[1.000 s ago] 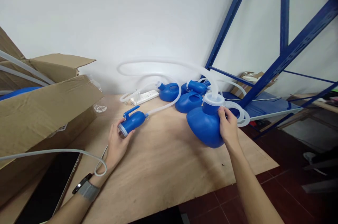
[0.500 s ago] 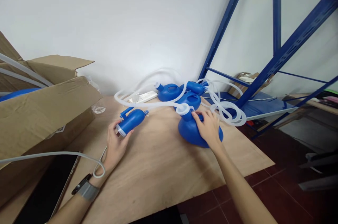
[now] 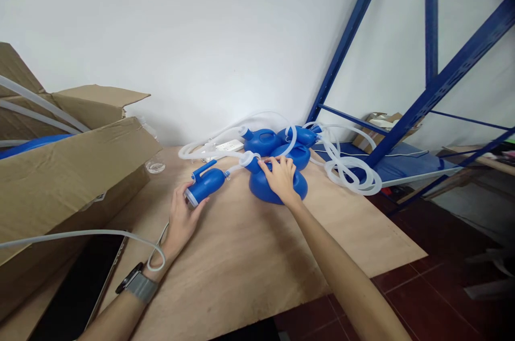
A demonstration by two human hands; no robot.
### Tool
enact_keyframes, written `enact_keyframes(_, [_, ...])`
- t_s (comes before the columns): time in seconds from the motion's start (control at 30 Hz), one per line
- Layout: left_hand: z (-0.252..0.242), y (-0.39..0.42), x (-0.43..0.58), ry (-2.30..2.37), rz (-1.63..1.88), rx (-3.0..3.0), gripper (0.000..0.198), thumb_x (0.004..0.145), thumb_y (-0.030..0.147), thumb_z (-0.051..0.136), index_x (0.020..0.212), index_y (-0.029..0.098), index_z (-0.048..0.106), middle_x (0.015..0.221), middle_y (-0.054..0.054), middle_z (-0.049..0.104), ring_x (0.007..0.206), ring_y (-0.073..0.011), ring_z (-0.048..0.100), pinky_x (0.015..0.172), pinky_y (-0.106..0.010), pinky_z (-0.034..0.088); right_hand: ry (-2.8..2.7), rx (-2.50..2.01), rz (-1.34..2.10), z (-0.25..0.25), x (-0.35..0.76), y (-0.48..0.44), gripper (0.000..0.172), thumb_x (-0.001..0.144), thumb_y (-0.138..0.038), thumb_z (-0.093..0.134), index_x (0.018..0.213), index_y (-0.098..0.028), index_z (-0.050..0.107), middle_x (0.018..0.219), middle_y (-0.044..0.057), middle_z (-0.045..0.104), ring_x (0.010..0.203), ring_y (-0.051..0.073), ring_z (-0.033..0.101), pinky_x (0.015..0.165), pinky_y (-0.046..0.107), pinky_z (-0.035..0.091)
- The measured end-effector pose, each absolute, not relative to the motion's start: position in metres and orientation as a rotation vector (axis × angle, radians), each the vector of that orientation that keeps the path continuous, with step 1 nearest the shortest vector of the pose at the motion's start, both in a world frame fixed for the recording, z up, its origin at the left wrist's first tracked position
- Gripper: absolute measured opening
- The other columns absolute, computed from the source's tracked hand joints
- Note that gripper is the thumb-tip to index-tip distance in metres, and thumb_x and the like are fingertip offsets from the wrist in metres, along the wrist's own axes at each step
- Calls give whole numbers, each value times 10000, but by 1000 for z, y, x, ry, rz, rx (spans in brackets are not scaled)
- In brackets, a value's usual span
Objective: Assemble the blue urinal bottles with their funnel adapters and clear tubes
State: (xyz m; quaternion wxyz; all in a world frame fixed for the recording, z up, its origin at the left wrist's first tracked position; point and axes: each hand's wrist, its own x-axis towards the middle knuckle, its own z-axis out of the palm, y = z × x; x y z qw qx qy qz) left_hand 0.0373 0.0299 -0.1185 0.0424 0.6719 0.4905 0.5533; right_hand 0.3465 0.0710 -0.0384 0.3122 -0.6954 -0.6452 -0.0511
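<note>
My left hand (image 3: 183,220) is closed around the wide, clear-rimmed end of a blue urinal cup (image 3: 209,184) with a side handle. The cup lies tilted over the table, its narrow end pointing away to the right. At the middle, my right hand (image 3: 282,177) grips the top handle of a blue urinal bottle (image 3: 263,191), which sits on the table with its white-capped neck toward the left. A translucent white hose (image 3: 185,152) loops around behind the cup. My right fingers partly hide the bottle's handle.
Behind stand more blue urinal bottles (image 3: 261,142) with coiled hose (image 3: 354,175) to their right. A white power strip (image 3: 229,146) lies near the wall. At left are an open cardboard box (image 3: 80,169) and a dark flat device (image 3: 76,287). A blue metal rack (image 3: 350,35) rises at right.
My right hand has moved the urinal bottle left and slightly back, closer to the cup. My left hand keeps its hold on the cup. The view has shifted a little.
</note>
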Motion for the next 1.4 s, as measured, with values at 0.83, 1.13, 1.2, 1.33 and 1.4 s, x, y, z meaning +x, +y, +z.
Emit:
enact_keyframes(0.83, [-126, 48, 24, 1554, 1240, 2184, 686, 986, 409, 558, 1640, 245, 435, 1593, -173, 480, 1484, -360, 494, 1212, -542, 440, -2336, -1571, -387, -1, 334, 143, 828, 1003, -633, 587, 1648, -143, 414, 1532, 273, 524, 1410, 453, 461, 1182, 587, 357])
enact_keyframes(1.13, [-137, 54, 20, 1675, 1247, 2183, 580, 1016, 336, 500, 1591, 264, 531, 1470, -185, 471, 1386, -356, 516, 1196, -616, 430, -2160, -1845, -381, -9, 421, 149, 755, 1005, -483, 582, 1640, -119, 399, 1571, 259, 524, 1454, 444, 437, 1166, 569, 364])
enact_keyframes(1.2, [-137, 53, 20, 1673, 1240, 2203, 588, 1013, 341, 519, 1596, 265, 523, 1464, -185, 477, 1374, -351, 525, 1187, -602, 448, -1996, -1933, -562, -8, 446, 151, 759, 959, -413, 660, 1621, -121, 431, 1687, 275, 367, 1554, 495, 284, 1214, 668, 241])
enact_keyframes(1.33, [-136, 50, 21, 1675, 1201, 2245, 641, 1014, 367, 545, 1636, 241, 456, 1533, -213, 446, 1458, -387, 480, 1188, -612, 448, -1922, -2001, -636, 5, 496, 159, 921, 884, -409, 780, 1665, -159, 361, 1741, 284, 244, 1601, 529, 136, 1193, 754, 146])
enact_keyframes(1.4, [-136, 49, 22, 1660, 1150, 2278, 674, 1021, 384, 549, 1664, 242, 403, 1617, -222, 386, 1527, -405, 424, 1201, -610, 438, -1925, -2104, -478, 13, 520, 163, 979, 877, -462, 793, 1673, -129, 330, 1656, 327, 387, 1537, 525, 302, 1162, 766, 184])
